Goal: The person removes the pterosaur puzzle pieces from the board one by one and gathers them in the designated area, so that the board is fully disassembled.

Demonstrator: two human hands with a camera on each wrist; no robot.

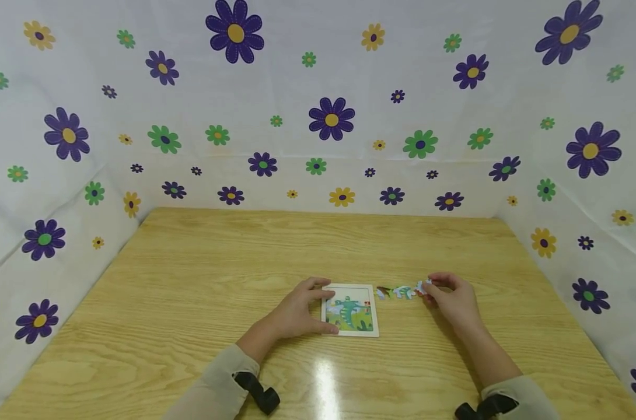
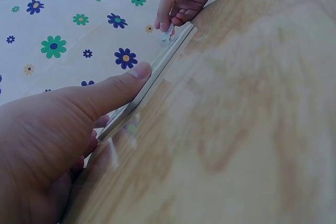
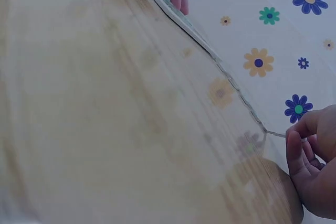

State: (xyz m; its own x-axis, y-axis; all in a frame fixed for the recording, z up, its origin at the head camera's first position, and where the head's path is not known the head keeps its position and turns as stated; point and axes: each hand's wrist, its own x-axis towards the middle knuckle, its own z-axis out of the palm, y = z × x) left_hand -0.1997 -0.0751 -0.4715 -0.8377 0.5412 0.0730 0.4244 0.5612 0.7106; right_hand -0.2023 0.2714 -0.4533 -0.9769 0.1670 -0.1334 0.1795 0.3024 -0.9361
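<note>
A square jigsaw board point(image 1: 351, 293) with a green dinosaur picture lies flat on the table, its upper strip pale and bare. My left hand point(image 1: 297, 313) grips the board's left side, thumb at the lower left corner and fingers at the upper left. In the left wrist view the thumb point(image 2: 137, 72) presses on the board's rim point(image 2: 167, 61). To the right of the board, my right hand point(image 1: 458, 301) pinches a small puzzle piece point(image 1: 420, 287) between thumb and fingers. The right wrist view shows this piece point(image 3: 275, 135) edge-on, tilted at the fingertips. Two loose pieces point(image 1: 402, 292) lie between board and right hand.
The wooden table point(image 1: 244, 251) has a light glare near its front edge. White cloth point(image 1: 276, 76) printed with flowers stands behind it and along both sides. Black straps point(image 1: 257, 392) circle both sleeves.
</note>
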